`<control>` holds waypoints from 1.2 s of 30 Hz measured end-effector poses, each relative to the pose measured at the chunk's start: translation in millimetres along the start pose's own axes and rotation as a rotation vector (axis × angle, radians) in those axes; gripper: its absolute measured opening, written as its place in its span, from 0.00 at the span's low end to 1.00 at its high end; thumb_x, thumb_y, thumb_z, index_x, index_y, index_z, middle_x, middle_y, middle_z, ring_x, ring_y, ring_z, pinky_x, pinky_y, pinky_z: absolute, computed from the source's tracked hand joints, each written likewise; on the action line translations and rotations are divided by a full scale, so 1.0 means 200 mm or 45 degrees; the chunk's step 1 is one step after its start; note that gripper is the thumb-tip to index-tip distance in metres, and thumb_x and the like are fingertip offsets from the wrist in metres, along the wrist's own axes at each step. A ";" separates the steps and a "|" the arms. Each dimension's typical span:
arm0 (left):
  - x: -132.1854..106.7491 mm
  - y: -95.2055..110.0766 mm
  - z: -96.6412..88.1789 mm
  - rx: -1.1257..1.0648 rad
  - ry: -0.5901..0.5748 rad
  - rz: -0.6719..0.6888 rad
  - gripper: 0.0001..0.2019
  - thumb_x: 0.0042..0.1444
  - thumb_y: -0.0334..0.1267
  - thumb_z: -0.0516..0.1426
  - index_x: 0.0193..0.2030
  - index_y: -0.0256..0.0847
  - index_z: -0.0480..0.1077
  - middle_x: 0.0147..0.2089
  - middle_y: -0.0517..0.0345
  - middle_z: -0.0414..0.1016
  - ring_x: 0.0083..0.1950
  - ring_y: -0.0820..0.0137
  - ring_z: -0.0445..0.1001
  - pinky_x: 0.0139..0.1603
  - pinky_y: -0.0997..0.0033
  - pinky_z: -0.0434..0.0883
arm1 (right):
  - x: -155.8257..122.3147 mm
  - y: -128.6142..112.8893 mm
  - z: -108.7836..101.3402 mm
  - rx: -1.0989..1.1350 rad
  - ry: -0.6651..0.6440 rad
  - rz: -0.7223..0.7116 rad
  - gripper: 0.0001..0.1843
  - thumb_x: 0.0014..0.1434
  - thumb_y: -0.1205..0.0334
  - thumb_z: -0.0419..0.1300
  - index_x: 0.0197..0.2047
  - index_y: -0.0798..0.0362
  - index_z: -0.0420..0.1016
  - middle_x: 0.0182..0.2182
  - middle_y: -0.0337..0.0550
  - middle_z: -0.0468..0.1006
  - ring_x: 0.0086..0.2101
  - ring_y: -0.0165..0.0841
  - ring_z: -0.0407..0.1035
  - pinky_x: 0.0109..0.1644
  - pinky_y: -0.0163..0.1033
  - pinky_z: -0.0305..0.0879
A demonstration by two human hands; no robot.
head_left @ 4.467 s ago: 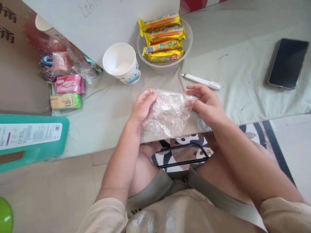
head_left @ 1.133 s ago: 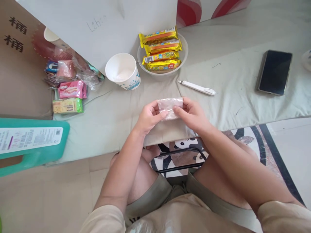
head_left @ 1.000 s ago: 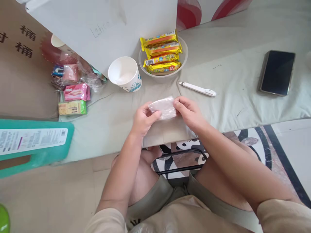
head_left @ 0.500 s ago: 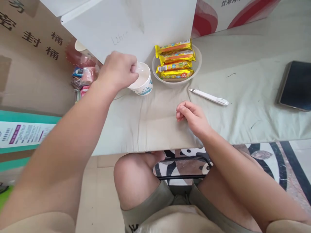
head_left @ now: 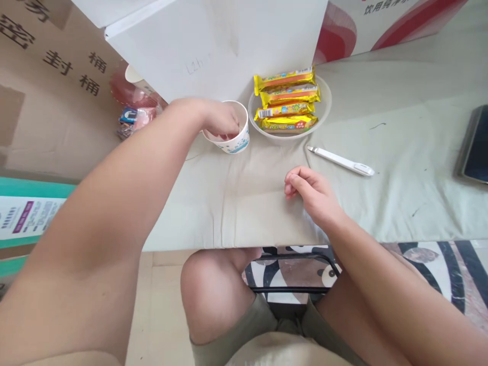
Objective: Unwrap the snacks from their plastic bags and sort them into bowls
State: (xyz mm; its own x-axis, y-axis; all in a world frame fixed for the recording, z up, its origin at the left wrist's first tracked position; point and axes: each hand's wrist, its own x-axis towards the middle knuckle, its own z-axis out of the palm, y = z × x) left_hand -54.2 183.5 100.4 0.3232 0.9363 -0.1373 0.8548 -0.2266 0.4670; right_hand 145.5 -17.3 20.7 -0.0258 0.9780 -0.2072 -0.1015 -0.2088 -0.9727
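My left hand (head_left: 223,119) is down inside a white paper cup (head_left: 238,145) with blue print. Its fingers are curled and partly hidden by the rim, and whatever they may hold does not show. Beside the cup stands a pale translucent bowl (head_left: 282,137) with several yellow-wrapped snack bars (head_left: 287,96) in it. My right hand (head_left: 310,193) rests on the cloth-covered table, loosely closed, with nothing visible in it. Just beyond it lies a slim white utility knife (head_left: 341,160), apart from the fingers.
A white box (head_left: 221,46) stands behind the cup, and a red-and-white carton (head_left: 366,25) behind the bowl. Small wrapped items (head_left: 133,119) sit by the cardboard box (head_left: 46,117) at left. A dark phone-like device (head_left: 475,145) lies at the right edge.
My left hand has gone from above the cup's rim down into it; the translucent bit seen at its fingers is now hidden. The right hand keeps its pose. The whole view has shifted slightly.
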 end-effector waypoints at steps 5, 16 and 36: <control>-0.30 -0.03 -0.25 -0.303 0.596 0.081 0.10 0.56 0.19 0.56 0.39 0.35 0.75 0.29 0.65 0.72 0.31 0.74 0.73 0.51 0.50 0.78 | -0.02 0.01 0.03 -0.060 0.012 -0.001 0.14 0.58 0.49 0.62 0.28 0.49 0.71 0.23 0.37 0.74 0.26 0.29 0.69 0.35 0.37 0.67; -0.14 -0.85 0.00 -0.569 0.640 -0.183 0.51 0.18 0.31 0.81 0.55 0.47 0.68 0.57 0.62 0.66 0.66 0.62 0.53 0.78 0.52 0.47 | -0.06 0.02 0.09 -0.371 0.017 -0.042 0.13 0.57 0.52 0.61 0.25 0.48 0.70 0.20 0.38 0.72 0.24 0.31 0.66 0.29 0.37 0.63; -0.89 -0.13 0.21 -1.156 0.443 0.060 0.32 0.47 0.50 0.75 0.57 0.53 0.69 0.50 0.58 0.79 0.41 0.66 0.79 0.35 0.66 0.77 | -0.10 0.08 0.04 -0.237 0.000 -0.274 0.14 0.60 0.50 0.66 0.46 0.46 0.73 0.41 0.43 0.78 0.40 0.36 0.75 0.43 0.42 0.74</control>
State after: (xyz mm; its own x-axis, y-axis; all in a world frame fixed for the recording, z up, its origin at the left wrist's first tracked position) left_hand -116.2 10.4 75.7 0.0866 0.9916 0.0963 0.1586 -0.1092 0.9813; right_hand 137.0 -41.0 10.3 -0.0237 0.9997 0.0059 0.0796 0.0078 -0.9968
